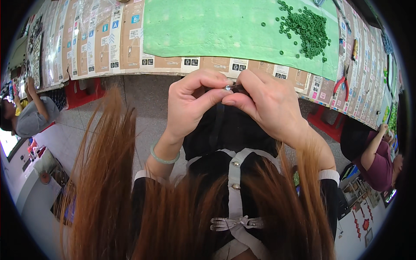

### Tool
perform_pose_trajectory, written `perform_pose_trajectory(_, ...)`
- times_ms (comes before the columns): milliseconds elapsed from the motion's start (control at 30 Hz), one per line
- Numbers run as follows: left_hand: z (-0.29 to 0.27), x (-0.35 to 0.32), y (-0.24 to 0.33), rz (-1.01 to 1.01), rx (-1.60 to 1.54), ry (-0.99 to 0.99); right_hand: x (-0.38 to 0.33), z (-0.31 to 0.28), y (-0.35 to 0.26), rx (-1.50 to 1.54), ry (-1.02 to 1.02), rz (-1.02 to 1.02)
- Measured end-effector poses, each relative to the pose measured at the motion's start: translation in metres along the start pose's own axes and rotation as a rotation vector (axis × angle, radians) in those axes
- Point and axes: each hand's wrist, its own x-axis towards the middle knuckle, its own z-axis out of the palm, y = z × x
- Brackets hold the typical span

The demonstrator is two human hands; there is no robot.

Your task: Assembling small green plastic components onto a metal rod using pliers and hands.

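In front of the table's near edge, my left hand [184,104] and my right hand [277,99] meet with fingertips almost touching. Thumb and forefinger of the left pinch a small shiny silvery piece [228,87]. My right hand is closed too, its thumb and bent forefinger around a small dark piece [238,88] that meets the silvery one. Fingers hide most of both pieces, so their kind cannot be made out. Beyond the hands, a green sheet [208,32] covers part of the table, with a heap of small dark green rings [310,37] at its right.
Printed cardboard [125,43] covers the table. Red-handled pliers [341,86] and a yellow-and-black tool [355,50] lie on the right. A red stool [82,93] stands at left, another red stool [326,125] at right. One person [37,115] sits left, another person [375,160] right.
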Motion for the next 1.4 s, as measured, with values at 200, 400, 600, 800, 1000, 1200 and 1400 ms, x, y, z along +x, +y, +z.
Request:
perform_pose_trajectory(200, 0.000, -0.001, -0.002, -0.021, -0.016, 0.003, -0.003, 0.002, 0.000, -0.037, -0.033, 0.001)
perform_pose_trajectory(400, 0.001, -0.002, -0.004, -0.014, -0.068, 0.005, -0.002, 0.001, 0.000, 0.001, 0.019, 0.010)
perform_pose_trajectory(600, 0.000, -0.002, -0.007, 0.012, -0.079, 0.013, -0.002, 0.004, 0.000, -0.018, 0.014, -0.020)
perform_pose_trajectory(800, 0.001, 0.000, -0.004, 0.024, -0.108, 0.002, 0.001, 0.002, 0.000, 0.002, 0.054, -0.008)
perform_pose_trajectory(1000, 0.002, -0.003, -0.004, -0.044, -0.165, 0.013, 0.003, -0.001, 0.007, 0.046, -0.018, -0.066)
perform_pose_trajectory(1200, 0.005, -0.003, 0.004, -0.051, -0.208, 0.034, 0.032, 0.012, 0.025, 0.499, 0.404, 0.302)
perform_pose_trajectory(1400, -0.006, 0.004, -0.003, -0.196, -0.639, 0.128, 0.081, 0.038, 0.054, 0.025, 0.245, 0.101)
